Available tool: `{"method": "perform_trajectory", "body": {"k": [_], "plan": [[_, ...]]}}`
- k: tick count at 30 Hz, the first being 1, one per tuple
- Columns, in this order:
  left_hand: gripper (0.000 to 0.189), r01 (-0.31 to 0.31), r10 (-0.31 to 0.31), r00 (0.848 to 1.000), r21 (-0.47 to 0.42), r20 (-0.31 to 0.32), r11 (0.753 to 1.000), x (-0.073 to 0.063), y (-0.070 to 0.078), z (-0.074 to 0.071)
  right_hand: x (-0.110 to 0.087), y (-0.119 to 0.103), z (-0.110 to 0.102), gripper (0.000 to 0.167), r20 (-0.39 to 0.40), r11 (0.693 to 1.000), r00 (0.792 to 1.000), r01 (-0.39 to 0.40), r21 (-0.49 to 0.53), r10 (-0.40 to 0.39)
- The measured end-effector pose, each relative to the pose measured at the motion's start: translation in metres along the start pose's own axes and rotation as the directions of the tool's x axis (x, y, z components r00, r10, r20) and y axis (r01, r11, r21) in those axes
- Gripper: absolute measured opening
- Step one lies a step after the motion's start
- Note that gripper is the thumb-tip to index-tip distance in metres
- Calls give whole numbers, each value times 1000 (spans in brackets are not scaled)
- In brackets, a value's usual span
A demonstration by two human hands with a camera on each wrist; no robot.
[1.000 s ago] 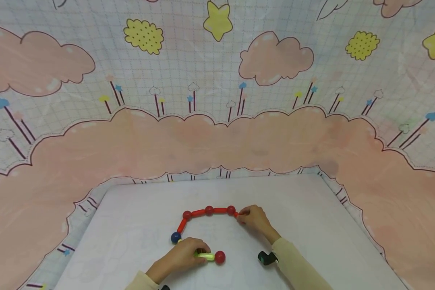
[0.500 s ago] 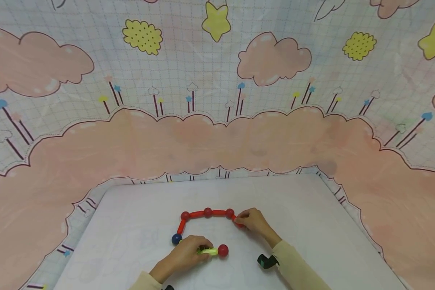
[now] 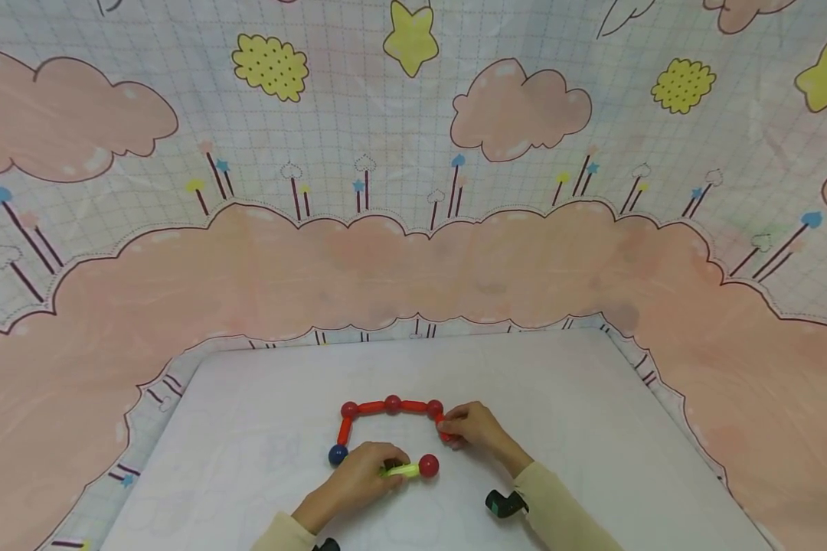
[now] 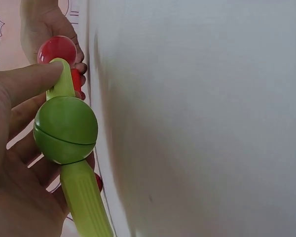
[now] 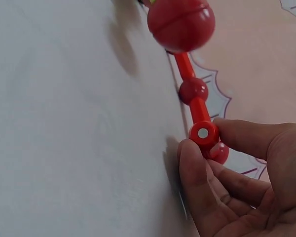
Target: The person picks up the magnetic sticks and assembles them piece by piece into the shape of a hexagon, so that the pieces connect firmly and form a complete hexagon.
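My left hand (image 3: 360,476) pinches a yellow-green magnetic rod (image 4: 64,84) between thumb and fingers. A red ball (image 3: 429,465) sits on that rod's far end, and a green ball (image 4: 65,129) on its near end. From the green ball a second yellow-green rod (image 4: 86,200) runs back past the palm. My right hand (image 3: 481,430) pinches a red rod (image 5: 203,134) whose free end, with a pale round tip, points toward the left hand's red ball. Its other end joins a chain of red balls (image 3: 393,403) and red rods (image 3: 413,406) that leads to a blue ball (image 3: 338,455).
The pieces lie on a white tabletop (image 3: 558,383). A cloth printed with clouds and stars (image 3: 413,275) hangs behind and around it. Dark wrist cameras (image 3: 505,504) jut from both sleeves close to the table.
The left hand has carried its red ball up and to the right. The right hand has swung its red rod down and left, so rod end and ball are closer together.
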State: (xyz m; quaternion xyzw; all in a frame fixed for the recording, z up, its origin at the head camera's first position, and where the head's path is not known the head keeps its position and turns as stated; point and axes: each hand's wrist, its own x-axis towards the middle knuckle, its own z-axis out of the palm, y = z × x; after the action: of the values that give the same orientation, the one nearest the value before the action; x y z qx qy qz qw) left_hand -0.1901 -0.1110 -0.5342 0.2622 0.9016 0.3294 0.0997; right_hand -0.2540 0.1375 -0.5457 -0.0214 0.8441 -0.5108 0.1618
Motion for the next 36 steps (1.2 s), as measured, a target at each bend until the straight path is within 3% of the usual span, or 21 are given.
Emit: {"method": "perform_trajectory", "body": {"k": [16, 31, 36], "plan": [[21, 8, -8, 1000, -4, -24, 1000, 10, 2, 9, -7, 0, 11, 39, 63, 993, 998, 11, 120, -19], [23, 35, -35, 999, -16, -8, 999, 11, -1, 13, -16, -3, 17, 35, 61, 996, 998, 29, 87, -35], [21, 42, -42, 999, -11, -7, 999, 7, -1, 10, -15, -4, 13, 28, 15, 999, 999, 47, 27, -47]]}}
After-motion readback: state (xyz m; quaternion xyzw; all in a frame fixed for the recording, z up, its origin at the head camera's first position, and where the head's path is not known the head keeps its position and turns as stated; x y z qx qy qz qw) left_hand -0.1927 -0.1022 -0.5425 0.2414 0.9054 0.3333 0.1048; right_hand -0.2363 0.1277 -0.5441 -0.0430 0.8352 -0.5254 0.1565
